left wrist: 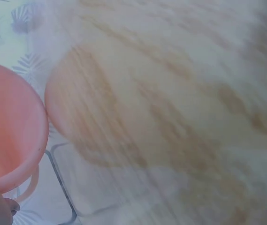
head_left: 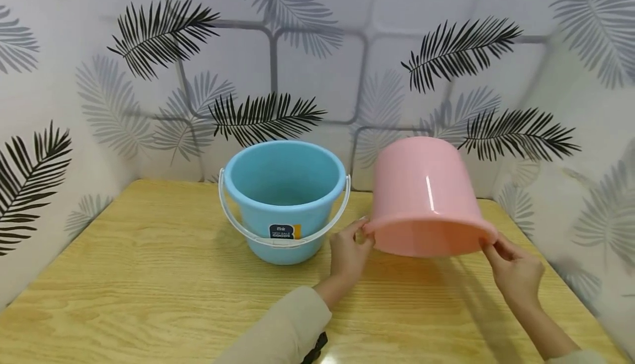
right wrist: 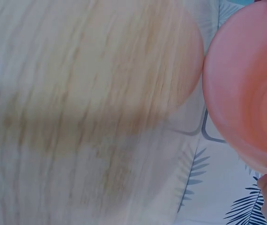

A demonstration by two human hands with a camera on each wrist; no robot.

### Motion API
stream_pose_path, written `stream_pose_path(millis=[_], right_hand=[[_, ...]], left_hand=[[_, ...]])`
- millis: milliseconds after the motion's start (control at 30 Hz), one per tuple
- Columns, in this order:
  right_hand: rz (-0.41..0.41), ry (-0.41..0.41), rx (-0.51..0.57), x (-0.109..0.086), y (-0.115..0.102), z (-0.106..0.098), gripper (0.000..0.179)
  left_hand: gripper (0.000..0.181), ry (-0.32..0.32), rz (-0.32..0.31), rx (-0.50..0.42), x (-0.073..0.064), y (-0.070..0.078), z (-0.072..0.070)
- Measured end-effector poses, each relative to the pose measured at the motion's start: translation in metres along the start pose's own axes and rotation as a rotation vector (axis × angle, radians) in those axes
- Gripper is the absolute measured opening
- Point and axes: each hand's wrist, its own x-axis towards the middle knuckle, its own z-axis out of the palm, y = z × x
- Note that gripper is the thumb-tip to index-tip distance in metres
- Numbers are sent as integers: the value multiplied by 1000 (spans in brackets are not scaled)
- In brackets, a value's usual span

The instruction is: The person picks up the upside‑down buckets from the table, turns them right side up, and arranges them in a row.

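Observation:
A pink bucket (head_left: 421,182) is tipped bottom-up on the right, its mouth facing down and toward me. My left hand (head_left: 349,253) pinches its rim on the left side, and my right hand (head_left: 518,273) pinches the rim on the right. Both wrist views look into the bucket's inside (left wrist: 11,122). A pale handle (left wrist: 30,185) hangs by the rim in the left wrist view. Whether the rim touches the table I cannot tell. Just left of my left hand, a light blue bucket (head_left: 288,226) stands upright with its white handle (head_left: 285,242) lowered across the front.
The wood-grain table (head_left: 149,276) has a glossy top that reflects the pink bucket. Behind it rises a wall (head_left: 317,77) with a leaf pattern, close to both buckets. A small dark object (head_left: 315,350) shows beside my left sleeve.

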Motion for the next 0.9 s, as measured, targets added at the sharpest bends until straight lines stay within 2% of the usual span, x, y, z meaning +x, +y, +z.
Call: stream_pose_path(millis=[100,200,333,433,533,667,767,900], right_hand=[[13,7,-65,1,-3,1,24],[22,8,-101,2,-7,2,27],[-14,7,-126,5,-14,1,26],[-28,-4,-135,8,-20,-1,26],[6,-18,-136,9,-26,-3,27],[34,-23,-171,10,-35,-5,29],[18,-28,-181,13,-40,-7,31],[7,-43,-171,18,-44,-12,33]], left_hand=[[19,15,-6,15,1,2,-2],[22,18,-23,4,2,5,-3],[25,7,-48,-34,5,9,-6],[25,7,-38,-34,10,12,-8],[24,16,-24,-40,13,14,-9],[25,59,-11,-85,15,16,-10],[28,86,2,-117,17,16,-10],[31,71,13,-149,20,18,-12]])
